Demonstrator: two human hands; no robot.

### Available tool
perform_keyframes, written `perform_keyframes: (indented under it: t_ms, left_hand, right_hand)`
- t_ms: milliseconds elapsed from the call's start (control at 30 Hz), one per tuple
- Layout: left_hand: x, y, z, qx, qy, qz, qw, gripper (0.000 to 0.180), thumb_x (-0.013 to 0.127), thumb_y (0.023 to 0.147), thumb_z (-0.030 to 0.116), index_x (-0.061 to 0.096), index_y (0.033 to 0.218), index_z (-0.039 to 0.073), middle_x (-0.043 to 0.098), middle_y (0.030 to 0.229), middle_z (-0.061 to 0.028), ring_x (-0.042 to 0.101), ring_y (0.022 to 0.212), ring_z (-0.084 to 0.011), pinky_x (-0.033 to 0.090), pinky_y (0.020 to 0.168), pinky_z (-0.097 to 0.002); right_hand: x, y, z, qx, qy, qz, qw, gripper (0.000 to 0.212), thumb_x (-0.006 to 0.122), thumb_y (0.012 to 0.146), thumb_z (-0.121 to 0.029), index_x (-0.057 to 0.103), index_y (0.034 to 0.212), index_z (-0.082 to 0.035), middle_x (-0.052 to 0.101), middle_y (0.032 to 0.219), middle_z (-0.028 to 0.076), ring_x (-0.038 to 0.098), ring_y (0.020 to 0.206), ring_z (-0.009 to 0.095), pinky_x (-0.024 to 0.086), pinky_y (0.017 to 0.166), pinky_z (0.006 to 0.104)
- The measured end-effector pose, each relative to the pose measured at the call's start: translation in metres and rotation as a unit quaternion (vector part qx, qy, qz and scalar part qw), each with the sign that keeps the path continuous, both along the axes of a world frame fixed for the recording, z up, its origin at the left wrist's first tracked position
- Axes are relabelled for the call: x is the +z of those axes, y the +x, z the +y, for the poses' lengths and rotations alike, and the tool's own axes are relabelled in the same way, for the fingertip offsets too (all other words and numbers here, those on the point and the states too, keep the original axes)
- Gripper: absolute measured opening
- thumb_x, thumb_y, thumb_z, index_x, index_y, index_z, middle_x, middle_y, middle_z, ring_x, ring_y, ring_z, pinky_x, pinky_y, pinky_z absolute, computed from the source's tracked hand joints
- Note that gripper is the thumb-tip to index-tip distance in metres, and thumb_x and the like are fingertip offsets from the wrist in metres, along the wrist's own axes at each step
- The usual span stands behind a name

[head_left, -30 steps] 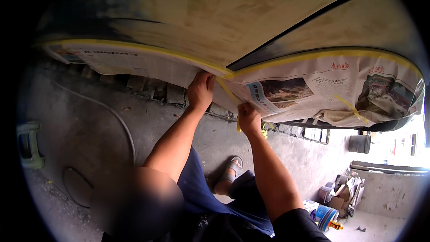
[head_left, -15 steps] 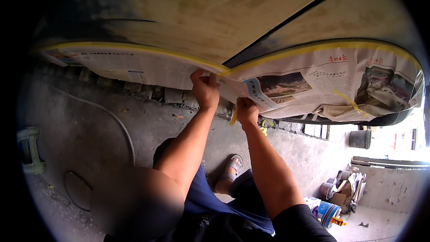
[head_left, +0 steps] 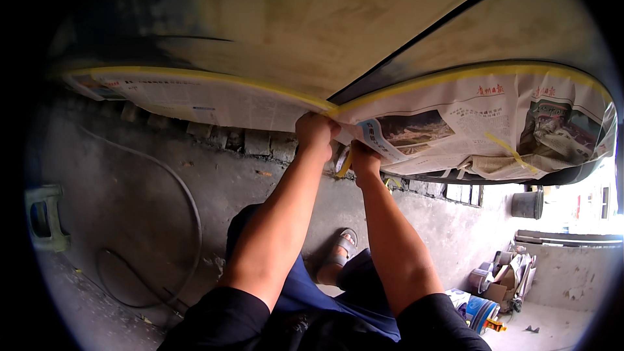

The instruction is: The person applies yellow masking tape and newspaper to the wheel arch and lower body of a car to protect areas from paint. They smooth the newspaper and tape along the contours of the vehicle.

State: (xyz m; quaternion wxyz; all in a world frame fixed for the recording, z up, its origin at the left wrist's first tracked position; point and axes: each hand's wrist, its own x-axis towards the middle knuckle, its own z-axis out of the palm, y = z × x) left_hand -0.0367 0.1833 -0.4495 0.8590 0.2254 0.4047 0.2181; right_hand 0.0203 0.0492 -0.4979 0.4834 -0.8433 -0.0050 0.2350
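Sheets of newspaper [head_left: 416,131] hang along the lower edge of a car body [head_left: 292,13], fixed by a line of yellow masking tape [head_left: 260,90]. My left hand [head_left: 315,135] is closed against the paper just below where the two taped edges meet at the panel gap. What its fingertips pinch is partly hidden, but the newspaper's edge is at them. Beside it, lower and to the right, my right hand [head_left: 366,161] is closed around a roll of yellow tape [head_left: 343,161], which shows on its left side. A loose yellow strip [head_left: 510,149] crosses the right-hand newspaper.
Bricks [head_left: 257,143] line the floor under the car. A hose [head_left: 185,188] curls on the concrete at left, near a green stool [head_left: 47,218]. At right stand a dark bucket [head_left: 526,204], a blue-and-white can [head_left: 481,312] and a pile of cardboard [head_left: 510,283].
My left hand has moved right and slightly down, nearer the right hand. The right hand has shifted a little right and down, and the tape roll now shows beside it.
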Motion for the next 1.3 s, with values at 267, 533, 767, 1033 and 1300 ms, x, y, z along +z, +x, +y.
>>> perform_keyframes:
  t_ms: [267,533,767,1033,1300]
  left_hand:
    - [-0.009,0.001,0.005,0.002,-0.078,-0.079,0.994,0.025,0.046,0.095,0.008,0.060,0.111,-0.005,0.066,0.107,-0.0186,0.065,0.098,-0.0301,0.052,0.088,-0.0461]
    - [-0.013,-0.005,0.006,0.013,-0.082,-0.097,0.992,0.026,0.046,0.094,0.008,0.061,0.109,-0.006,0.066,0.105,-0.0192,0.065,0.095,-0.0302,0.052,0.084,-0.0445]
    - [0.003,-0.010,0.003,0.018,-0.125,-0.169,0.977,0.028,0.041,0.093,0.003,0.056,0.108,-0.015,0.062,0.109,-0.0272,0.062,0.103,-0.0377,0.051,0.094,-0.0491]
    - [0.006,-0.023,0.020,-0.004,-0.131,-0.185,0.974,0.031,0.045,0.089,0.000,0.053,0.114,-0.017,0.060,0.114,-0.0284,0.059,0.110,-0.0407,0.050,0.099,-0.0521]
    - [-0.009,-0.036,0.034,0.076,-0.152,-0.217,0.961,0.032,0.049,0.088,0.000,0.049,0.117,-0.014,0.056,0.117,-0.0277,0.057,0.114,-0.0404,0.046,0.104,-0.0535]
  right_hand:
    - [-0.039,0.012,-0.026,-0.096,0.156,0.077,0.980,0.022,0.058,0.093,-0.026,0.057,0.108,-0.010,0.060,0.101,0.007,0.059,0.089,0.017,0.051,0.068,0.0344]
    - [-0.019,-0.067,-0.059,0.106,0.040,0.010,0.994,0.022,0.059,0.095,-0.021,0.069,0.102,-0.003,0.068,0.087,0.005,0.062,0.077,0.014,0.049,0.070,0.0294]
    - [0.027,-0.023,0.028,0.286,-0.055,-0.252,0.923,0.024,0.053,0.093,-0.016,0.062,0.112,-0.004,0.067,0.096,0.027,0.063,0.091,0.044,0.051,0.081,0.0425]
    - [0.009,0.009,0.009,0.276,-0.174,-0.316,0.891,0.038,0.056,0.093,-0.022,0.058,0.129,-0.008,0.065,0.115,0.018,0.062,0.104,0.027,0.048,0.089,0.0356]
    - [-0.002,0.028,-0.006,0.146,0.037,-0.146,0.978,0.031,0.059,0.097,-0.027,0.061,0.117,-0.003,0.064,0.109,0.008,0.059,0.098,0.020,0.045,0.089,0.0330]
